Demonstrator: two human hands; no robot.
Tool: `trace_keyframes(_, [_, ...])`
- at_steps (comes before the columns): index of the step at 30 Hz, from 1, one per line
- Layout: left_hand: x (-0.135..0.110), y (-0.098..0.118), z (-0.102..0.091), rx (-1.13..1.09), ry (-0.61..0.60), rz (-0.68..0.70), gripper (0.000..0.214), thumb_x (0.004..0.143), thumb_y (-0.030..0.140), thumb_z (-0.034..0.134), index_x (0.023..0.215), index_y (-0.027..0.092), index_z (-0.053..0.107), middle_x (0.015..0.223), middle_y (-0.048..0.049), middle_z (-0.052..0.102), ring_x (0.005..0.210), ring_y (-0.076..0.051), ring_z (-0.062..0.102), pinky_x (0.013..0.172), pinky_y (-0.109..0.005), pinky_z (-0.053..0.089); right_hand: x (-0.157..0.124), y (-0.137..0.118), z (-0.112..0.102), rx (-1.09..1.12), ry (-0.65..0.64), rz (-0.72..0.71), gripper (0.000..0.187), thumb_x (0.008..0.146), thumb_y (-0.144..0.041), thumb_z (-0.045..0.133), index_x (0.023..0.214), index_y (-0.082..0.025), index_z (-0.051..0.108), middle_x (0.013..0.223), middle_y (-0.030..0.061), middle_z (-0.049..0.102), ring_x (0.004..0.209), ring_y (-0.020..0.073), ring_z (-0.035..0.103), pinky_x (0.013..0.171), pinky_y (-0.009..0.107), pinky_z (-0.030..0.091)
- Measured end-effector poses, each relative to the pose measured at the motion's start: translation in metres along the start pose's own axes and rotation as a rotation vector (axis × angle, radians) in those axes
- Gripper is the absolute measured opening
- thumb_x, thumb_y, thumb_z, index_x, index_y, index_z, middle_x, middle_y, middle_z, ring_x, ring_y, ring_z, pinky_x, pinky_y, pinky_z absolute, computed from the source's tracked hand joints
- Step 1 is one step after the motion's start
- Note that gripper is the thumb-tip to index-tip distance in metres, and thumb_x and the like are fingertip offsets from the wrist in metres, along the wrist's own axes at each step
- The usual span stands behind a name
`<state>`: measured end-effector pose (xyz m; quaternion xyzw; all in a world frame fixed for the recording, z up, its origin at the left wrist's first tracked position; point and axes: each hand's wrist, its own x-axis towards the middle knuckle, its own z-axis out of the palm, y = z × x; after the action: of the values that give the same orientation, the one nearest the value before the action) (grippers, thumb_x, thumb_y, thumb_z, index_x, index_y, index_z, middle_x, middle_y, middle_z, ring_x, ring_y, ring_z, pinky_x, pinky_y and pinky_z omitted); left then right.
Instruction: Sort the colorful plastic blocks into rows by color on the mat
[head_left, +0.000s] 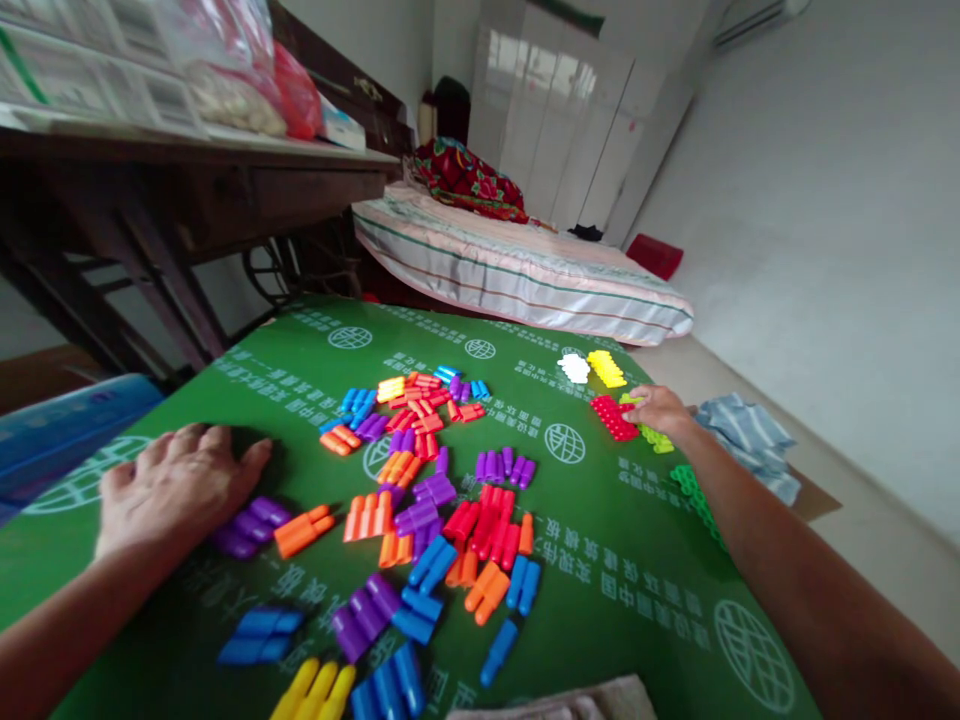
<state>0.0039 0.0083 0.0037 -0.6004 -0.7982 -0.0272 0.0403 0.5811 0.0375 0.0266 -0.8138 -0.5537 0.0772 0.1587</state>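
Note:
My left hand (176,490) lies flat on the green board (577,640), palm down and fingers stretched out, holding nothing. Beside its thumb side are a purple plastic piece (251,527) and an orange piece (303,531), both made of joined tubes. My right hand (661,412) reaches to the board's right side, fingers drawn together. Its fingertips are at a red studded piece (615,417) and some yellow-green pieces (657,439); what they pinch is hidden. A white piece (574,368) and a yellow piece (606,368) lie just beyond. Green pieces (694,495) sit partly behind my right forearm.
Many red, purple, orange and blue tube pieces (435,488) are scattered mid-board. A yellow piece (313,690) and folded cloth (562,702) lie at the near edge. A wooden table (225,190) stands left, a bed (517,270) behind, and striped cloth (746,440) to the right.

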Motion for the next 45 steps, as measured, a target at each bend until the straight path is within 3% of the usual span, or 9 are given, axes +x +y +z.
trace_keyframes(6, [-0.002, -0.003, 0.003, -0.149, 0.100, 0.077, 0.080, 0.073, 0.069, 0.017, 0.122, 0.017, 0.053, 0.122, -0.0274, 0.052, 0.120, -0.049, 0.041, 0.092, -0.061, 0.033, 0.002, -0.003, 0.008, -0.073, -0.039, 0.016, 0.053, 0.063, -0.027, 0.076, 0.114, -0.018, 0.067, 0.099, 0.0051, 0.073, 0.082, 0.0164, 0.068, 0.071, 0.022, 0.049])
trace_keyframes(12, [-0.002, -0.004, 0.004, -0.171, 0.102, 0.087, 0.083, 0.073, 0.070, 0.016, 0.122, 0.015, 0.054, 0.121, -0.0288, 0.052, 0.118, -0.051, 0.041, 0.090, -0.062, 0.033, 0.003, -0.007, 0.009, -0.131, -0.063, 0.013, 0.055, 0.064, -0.026, 0.074, 0.118, -0.021, 0.065, 0.104, 0.0045, 0.073, 0.084, 0.0162, 0.068, 0.069, 0.021, 0.049])
trace_keyframes(18, [-0.003, -0.003, 0.004, -0.248, 0.093, 0.073, 0.079, 0.069, 0.070, 0.026, 0.124, 0.021, 0.052, 0.125, -0.0246, 0.052, 0.121, -0.051, 0.039, 0.094, -0.063, 0.029, 0.001, -0.012, 0.008, -0.184, -0.075, 0.004, 0.051, 0.062, -0.027, 0.075, 0.113, -0.024, 0.068, 0.102, 0.0026, 0.073, 0.081, 0.0154, 0.067, 0.066, 0.021, 0.047])
trace_keyframes(26, [-0.001, -0.004, 0.008, -0.179, 0.127, 0.074, 0.070, 0.071, 0.066, 0.025, 0.126, 0.029, 0.048, 0.118, -0.0189, 0.057, 0.119, -0.048, 0.043, 0.090, -0.061, 0.034, 0.002, -0.012, 0.009, -0.236, -0.053, -0.013, 0.052, 0.064, -0.035, 0.074, 0.114, -0.022, 0.068, 0.101, 0.0047, 0.073, 0.084, 0.0178, 0.067, 0.065, 0.023, 0.046])
trace_keyframes(33, [-0.001, -0.004, 0.009, -0.143, 0.117, 0.081, 0.075, 0.074, 0.069, 0.019, 0.120, 0.020, 0.053, 0.123, -0.0239, 0.053, 0.120, -0.047, 0.042, 0.092, -0.060, 0.034, 0.001, -0.012, 0.005, -0.232, -0.015, 0.007, 0.040, 0.077, -0.046, 0.063, 0.107, -0.021, 0.070, 0.100, 0.0076, 0.073, 0.086, 0.0205, 0.067, 0.069, 0.026, 0.047])
trace_keyframes(38, [0.000, -0.003, 0.008, -0.107, 0.075, 0.049, 0.071, 0.079, 0.064, 0.020, 0.117, 0.015, 0.055, 0.130, -0.0233, 0.050, 0.123, -0.042, 0.041, 0.096, -0.055, 0.033, -0.004, -0.016, 0.000, -0.202, 0.050, 0.039, 0.041, 0.077, -0.046, 0.063, 0.108, -0.020, 0.070, 0.106, 0.0098, 0.072, 0.093, 0.0247, 0.066, 0.073, 0.030, 0.048])
trace_keyframes(45, [-0.008, 0.003, 0.001, -0.061, 0.042, 0.052, 0.062, 0.087, 0.055, 0.023, 0.114, 0.009, 0.055, 0.129, -0.0236, 0.051, 0.126, -0.039, 0.040, 0.098, -0.052, 0.034, -0.029, -0.038, 0.002, -0.070, 0.046, -0.047, 0.035, 0.077, -0.041, 0.064, 0.104, -0.020, 0.071, 0.093, 0.0072, 0.074, 0.081, 0.0238, 0.068, 0.071, 0.032, 0.049])
